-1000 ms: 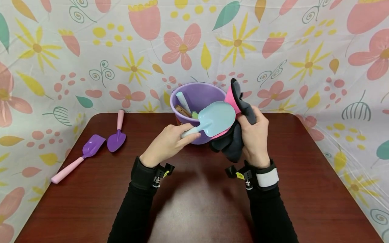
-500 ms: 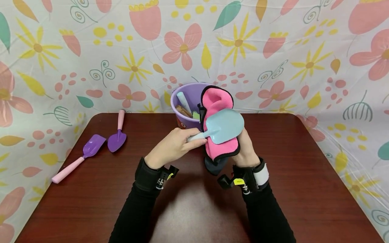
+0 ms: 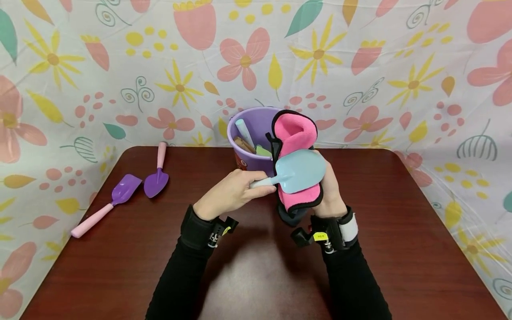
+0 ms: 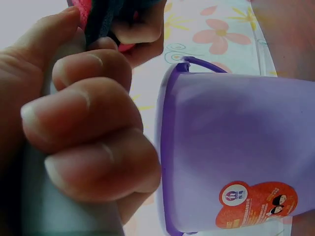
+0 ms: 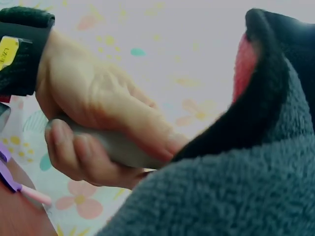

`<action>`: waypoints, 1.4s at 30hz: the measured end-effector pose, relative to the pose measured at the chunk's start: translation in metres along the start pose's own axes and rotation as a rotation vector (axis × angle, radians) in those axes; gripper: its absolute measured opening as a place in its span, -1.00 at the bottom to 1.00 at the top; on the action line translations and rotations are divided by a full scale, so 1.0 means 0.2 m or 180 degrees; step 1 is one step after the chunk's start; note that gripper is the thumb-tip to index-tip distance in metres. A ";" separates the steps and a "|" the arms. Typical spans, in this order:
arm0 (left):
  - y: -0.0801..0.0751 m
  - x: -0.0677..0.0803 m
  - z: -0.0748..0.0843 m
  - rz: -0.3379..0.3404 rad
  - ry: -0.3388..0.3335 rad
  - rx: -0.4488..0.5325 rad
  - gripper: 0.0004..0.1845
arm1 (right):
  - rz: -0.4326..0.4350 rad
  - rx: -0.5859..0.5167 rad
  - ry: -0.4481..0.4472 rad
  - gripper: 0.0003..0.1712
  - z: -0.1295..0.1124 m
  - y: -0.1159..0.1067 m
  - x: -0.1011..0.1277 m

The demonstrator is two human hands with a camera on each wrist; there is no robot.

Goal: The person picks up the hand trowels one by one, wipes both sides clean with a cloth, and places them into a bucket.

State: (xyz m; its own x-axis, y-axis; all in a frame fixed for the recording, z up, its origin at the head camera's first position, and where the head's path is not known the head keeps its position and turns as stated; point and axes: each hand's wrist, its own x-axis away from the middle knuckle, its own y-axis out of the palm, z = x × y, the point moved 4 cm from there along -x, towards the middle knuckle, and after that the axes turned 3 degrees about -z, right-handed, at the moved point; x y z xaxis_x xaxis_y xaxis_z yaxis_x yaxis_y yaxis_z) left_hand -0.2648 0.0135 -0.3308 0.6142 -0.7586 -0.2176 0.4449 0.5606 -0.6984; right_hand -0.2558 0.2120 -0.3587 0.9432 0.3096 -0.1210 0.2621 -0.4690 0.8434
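Observation:
My left hand (image 3: 228,195) grips a light blue toy shovel (image 3: 302,171) by its pale handle, which also shows under the curled fingers in the left wrist view as a grey handle (image 4: 74,216). My right hand (image 3: 330,193) holds a folded cloth (image 3: 296,126), pink on one face and dark grey on the other, with black edging. The shovel's blade lies over the cloth's pink face. Most right fingers are hidden behind the cloth in the head view. The cloth's grey side (image 5: 236,196) fills the lower right of the right wrist view.
Behind the cloth stands a purple bucket (image 3: 262,124) with several items inside, including a light blue handle (image 3: 245,132). On the brown table (image 3: 248,280), at the left, lie a flat purple shovel (image 3: 125,189) and a rounded purple shovel (image 3: 156,183), both pink-handled. A flowered sheet hangs behind.
The cloth has turned from its edge to show its pink face beneath the blade, and now covers part of the bucket. My left hand and the shovel have moved slightly right.

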 end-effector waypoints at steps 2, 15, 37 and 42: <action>0.00 0.00 -0.01 -0.0025 -0.0016 -0.0011 -0.65 | -0.0147 -0.0025 -0.0066 -0.59 -0.02 0.11 0.01; -0.01 0.02 -0.04 -0.0129 -0.0171 -0.0044 -0.66 | -0.0307 -0.0089 -0.0406 -0.67 -0.13 0.17 0.04; -0.08 0.04 -0.02 0.0394 0.0051 -0.0508 -0.70 | 0.0044 0.0307 0.0110 -0.74 -0.10 0.20 0.09; -0.09 0.04 -0.02 0.0505 0.0050 -0.0403 -0.68 | 0.0222 0.0482 0.0317 -0.64 -0.04 0.22 0.07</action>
State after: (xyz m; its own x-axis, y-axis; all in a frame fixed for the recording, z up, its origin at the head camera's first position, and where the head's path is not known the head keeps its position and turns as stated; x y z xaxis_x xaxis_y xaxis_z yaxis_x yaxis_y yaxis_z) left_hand -0.2699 -0.0043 -0.3222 0.6595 -0.6696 -0.3416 0.2572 0.6281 -0.7344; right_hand -0.2315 0.2020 -0.3186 0.9371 0.3489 -0.0062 0.2318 -0.6090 0.7585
